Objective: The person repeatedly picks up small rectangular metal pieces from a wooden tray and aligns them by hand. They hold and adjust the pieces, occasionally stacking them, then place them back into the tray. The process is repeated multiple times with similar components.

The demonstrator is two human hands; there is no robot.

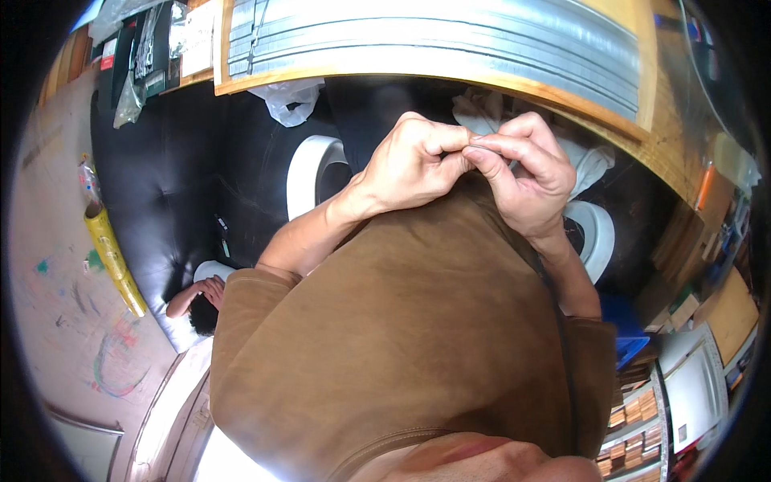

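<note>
In front of my chest, over a brown garment (401, 321), my two hands meet at their fingertips. My left hand (414, 163) is closed in a pinch, thumb against forefinger. My right hand (532, 173) also pinches, its thumb and fingertips touching those of the left. Whatever lies between the fingertips is too small or too hidden to name. Beyond the hands stands a table with a wooden edge (450, 83) and a shiny grey ridged surface (434, 40).
White curved armrests (303, 173) flank me. A clear plastic bag (291, 103) hangs under the table edge. Yellow tape-like roll (115, 259) lies at left, near another person's hand (210, 289). A blue bin (630, 333) and shelves with wooden pieces (634, 418) stand at right.
</note>
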